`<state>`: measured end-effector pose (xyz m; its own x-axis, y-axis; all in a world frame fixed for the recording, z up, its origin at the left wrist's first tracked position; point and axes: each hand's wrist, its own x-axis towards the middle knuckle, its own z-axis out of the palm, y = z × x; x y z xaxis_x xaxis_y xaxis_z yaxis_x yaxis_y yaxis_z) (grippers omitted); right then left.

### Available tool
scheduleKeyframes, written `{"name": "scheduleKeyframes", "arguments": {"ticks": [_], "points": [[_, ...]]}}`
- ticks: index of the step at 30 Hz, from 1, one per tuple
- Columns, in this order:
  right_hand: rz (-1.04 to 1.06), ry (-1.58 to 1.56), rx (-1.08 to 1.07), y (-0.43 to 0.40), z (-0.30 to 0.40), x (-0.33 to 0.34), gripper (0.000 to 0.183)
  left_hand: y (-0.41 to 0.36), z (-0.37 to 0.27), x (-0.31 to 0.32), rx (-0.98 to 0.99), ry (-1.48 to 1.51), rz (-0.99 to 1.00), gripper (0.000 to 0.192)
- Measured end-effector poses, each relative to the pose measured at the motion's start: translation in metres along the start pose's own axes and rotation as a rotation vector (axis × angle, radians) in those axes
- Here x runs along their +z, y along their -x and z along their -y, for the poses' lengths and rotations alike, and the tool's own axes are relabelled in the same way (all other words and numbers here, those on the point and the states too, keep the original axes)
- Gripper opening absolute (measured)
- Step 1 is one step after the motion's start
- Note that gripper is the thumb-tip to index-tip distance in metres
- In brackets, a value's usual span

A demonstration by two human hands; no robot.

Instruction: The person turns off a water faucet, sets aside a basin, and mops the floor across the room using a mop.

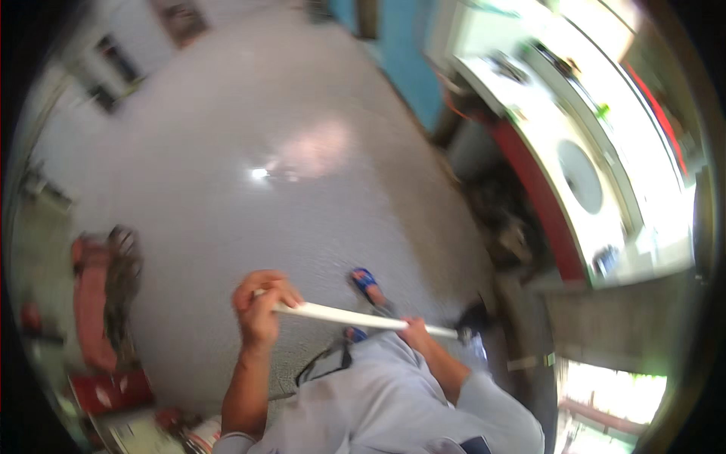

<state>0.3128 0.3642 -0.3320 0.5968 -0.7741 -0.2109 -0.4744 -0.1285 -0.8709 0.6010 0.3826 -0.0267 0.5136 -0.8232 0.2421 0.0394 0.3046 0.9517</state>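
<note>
A long whitish pole or handle [346,316] lies across the front of my body, above the floor. My left hand [262,309] grips its end on the left side of the picture, with bent fingers around it. Farther along it, my right hand [416,332] is closed on the shaft. Past the right hand the shaft meets a dark, blurred end piece [466,335]; its exact kind cannot be told. Below the pole, a blue sandal [363,279] shows on one foot, and part of the other sandal [355,334] is visible.
A grey floor [215,187] spreads ahead. At right stands a white counter [533,113] with a round basin [579,176] and dark items beneath. A blue wall panel [408,62] rises beyond it. Along the left are a pinkish-red long object [95,306] and a red box-like object [113,391].
</note>
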Motion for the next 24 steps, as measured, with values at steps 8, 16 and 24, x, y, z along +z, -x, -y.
{"name": "scheduleKeyframes", "arguments": {"ticks": [8, 16, 24], "points": [[0.213, -0.294, 0.489, -0.074, 0.112, -0.028, 0.006, -0.010, -0.050, -0.021, 0.069, 0.261, 0.036, 0.023], [0.276, -1.277, 1.561, -0.172, 0.007, 0.132, 0.018, 0.049, -0.103, -0.031, 0.350, -0.061, -0.497, 0.009], [0.354, -0.766, 1.518, -0.201, 0.142, 0.135, 0.022, 0.125, -0.093, 0.036, 0.395, -0.289, -1.253, 0.025]]}}
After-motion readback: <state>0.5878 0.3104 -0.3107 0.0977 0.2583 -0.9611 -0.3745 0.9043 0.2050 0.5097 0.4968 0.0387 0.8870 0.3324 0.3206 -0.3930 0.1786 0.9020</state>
